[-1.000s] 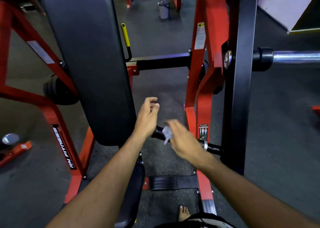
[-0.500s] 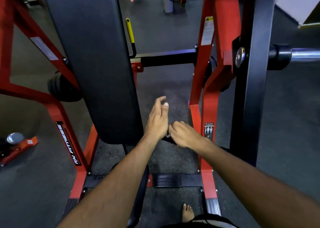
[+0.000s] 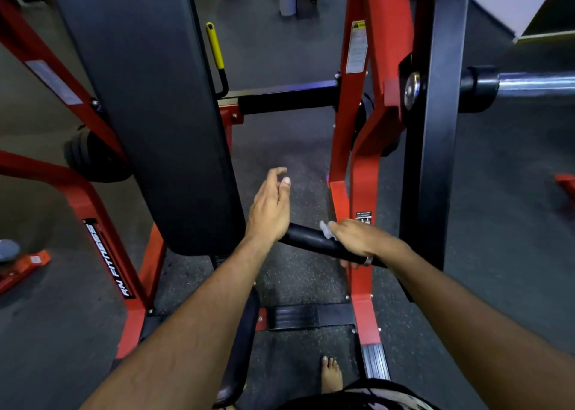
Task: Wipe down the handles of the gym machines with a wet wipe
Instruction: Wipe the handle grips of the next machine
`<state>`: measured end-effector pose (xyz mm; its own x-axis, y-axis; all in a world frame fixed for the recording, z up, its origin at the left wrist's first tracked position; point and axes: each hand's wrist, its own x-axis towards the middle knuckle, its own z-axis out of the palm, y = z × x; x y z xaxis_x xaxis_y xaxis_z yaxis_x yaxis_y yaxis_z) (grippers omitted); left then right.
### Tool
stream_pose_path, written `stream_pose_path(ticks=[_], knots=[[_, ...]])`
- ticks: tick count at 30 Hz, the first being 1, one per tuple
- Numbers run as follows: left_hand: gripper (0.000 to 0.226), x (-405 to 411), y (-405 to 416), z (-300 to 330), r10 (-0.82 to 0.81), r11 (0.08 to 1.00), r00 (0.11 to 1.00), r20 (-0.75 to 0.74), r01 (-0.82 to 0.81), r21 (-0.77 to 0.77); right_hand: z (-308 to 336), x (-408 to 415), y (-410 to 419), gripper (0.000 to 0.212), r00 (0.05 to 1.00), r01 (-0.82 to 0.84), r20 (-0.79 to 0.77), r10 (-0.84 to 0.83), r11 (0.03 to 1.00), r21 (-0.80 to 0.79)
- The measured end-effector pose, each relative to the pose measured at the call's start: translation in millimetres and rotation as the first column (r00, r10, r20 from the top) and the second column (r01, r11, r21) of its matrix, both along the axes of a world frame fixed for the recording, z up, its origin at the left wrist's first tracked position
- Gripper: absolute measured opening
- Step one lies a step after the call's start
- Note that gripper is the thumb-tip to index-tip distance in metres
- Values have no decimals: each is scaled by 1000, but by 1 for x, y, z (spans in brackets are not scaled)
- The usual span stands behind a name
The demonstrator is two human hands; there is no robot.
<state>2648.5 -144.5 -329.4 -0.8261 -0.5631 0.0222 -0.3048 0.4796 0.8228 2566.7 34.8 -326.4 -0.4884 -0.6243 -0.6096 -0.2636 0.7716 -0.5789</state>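
Crumpled white wipe (image 3: 325,229) under right hand (image 3: 357,241) gripping smooth black cylindrical handle (image 3: 306,238).

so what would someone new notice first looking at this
Probably the two bare forearms reaching in from below: the right hand wraps a crumpled white wet wipe around the black padded handle bar at centre, while the left hand hovers open beside it. Next, the tall black back pad at upper left and the bright red steel frame rising right of centre.

Bare forearms (image 3: 193,325), bare foot (image 3: 331,375), dark patterned garment (image 3: 357,398).
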Motion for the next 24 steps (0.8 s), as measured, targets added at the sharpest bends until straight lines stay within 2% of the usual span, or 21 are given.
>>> stream_pose_path(ticks=[3, 6, 10, 13, 15, 17, 20, 22, 24], knots=[[46, 1, 2, 3, 10, 1000, 1000, -11, -10, -1, 9, 2, -28, 77, 984, 26, 174, -32, 999, 39], [46, 0, 1, 2, 16, 1000, 1000, -1, -16, -1, 12, 7, -52, 85, 975, 24, 222, -29, 999, 27], [35, -1, -1, 0, 27, 1000, 1000, 3, -27, -15, 9, 11, -71, 79, 943, 130, 318, -101, 989, -71], [29, -1, -2, -1, 35, 999, 999, 4, -35, -15, 8, 13, -83, 54, 920, 257, 354, -167, 940, -225], [29, -1, -2, -1, 35, 999, 999, 5, -35, -12, 9, 13, -88, 41, 973, 188, 185, -140, 943, -275], [31, 0, -2, 0, 27, 999, 1000, 9, -27, -25, 8, 14, -84, 37, 996, 50, -64, -70, 963, -265], [32, 0, -1, 0, 24, 999, 1000, 3, -24, -29, 4, 22, -66, 22, 940, -114, -341, -13, 930, -348], [32, 1, 0, 0, 28, 1000, 1000, 4, -28, -8, -1, 29, -54, 21, 878, -189, -478, -25, 900, -393], [32, 1, 1, 1, 25, 1000, 1000, 7, -25, -2, -9, 39, -42, 26, 824, -267, -566, 18, 894, -361]])
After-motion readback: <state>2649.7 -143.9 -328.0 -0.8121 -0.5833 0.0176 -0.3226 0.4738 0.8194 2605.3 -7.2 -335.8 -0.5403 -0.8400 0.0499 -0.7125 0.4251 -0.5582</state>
